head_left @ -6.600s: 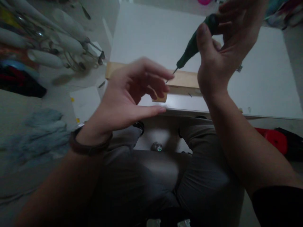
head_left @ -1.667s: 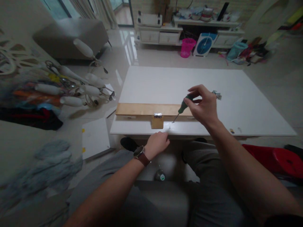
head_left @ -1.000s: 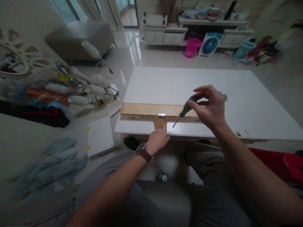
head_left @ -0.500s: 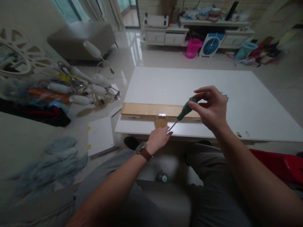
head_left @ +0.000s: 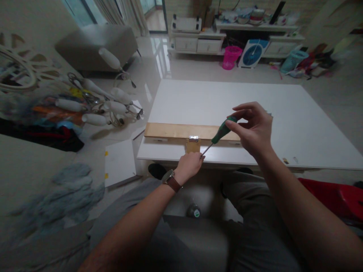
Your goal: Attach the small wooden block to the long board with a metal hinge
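Observation:
My right hand (head_left: 253, 128) grips a green-handled screwdriver (head_left: 222, 131) by the end of its handle. The shaft slants down and left, its tip meeting the fingers of my left hand (head_left: 190, 165). That hand is closed over the near end of a small wooden block (head_left: 193, 147), so its fingertips are partly hidden. Whether a screw sits at the screwdriver's tip is too small to tell. A metal hinge (head_left: 193, 138) joins the block to a long wooden board (head_left: 167, 130). The board lies across a large white panel (head_left: 198, 100), near its front edge.
On the panel behind my right hand, another metal piece (head_left: 269, 113) is partly hidden. Small bits (head_left: 285, 161) lie near the front edge. A white board (head_left: 120, 162) and a lamp with several white shades (head_left: 95, 119) are at left. Something red (head_left: 334, 196) stands at right.
My left thumb has drawn in slightly against the screwdriver's tip. The screwdriver, block and right hand have hardly moved.

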`<action>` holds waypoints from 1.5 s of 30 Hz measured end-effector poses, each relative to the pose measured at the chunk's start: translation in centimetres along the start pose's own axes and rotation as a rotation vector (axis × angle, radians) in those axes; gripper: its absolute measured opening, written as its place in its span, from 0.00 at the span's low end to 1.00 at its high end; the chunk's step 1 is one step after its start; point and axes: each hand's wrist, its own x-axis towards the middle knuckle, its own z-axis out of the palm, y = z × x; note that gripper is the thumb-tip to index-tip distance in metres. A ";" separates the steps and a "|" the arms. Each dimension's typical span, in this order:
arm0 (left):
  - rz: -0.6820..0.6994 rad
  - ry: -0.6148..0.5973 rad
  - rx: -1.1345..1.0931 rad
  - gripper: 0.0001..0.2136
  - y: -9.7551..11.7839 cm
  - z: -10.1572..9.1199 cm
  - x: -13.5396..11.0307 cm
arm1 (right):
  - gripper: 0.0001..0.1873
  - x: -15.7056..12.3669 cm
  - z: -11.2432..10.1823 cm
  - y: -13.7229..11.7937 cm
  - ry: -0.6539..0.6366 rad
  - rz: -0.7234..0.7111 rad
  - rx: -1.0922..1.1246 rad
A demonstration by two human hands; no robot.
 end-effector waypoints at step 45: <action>0.038 0.023 -0.029 0.28 0.1 -0.8 -0.3 | 0.13 0.5 0.4 1.5 0.119 -0.013 -0.031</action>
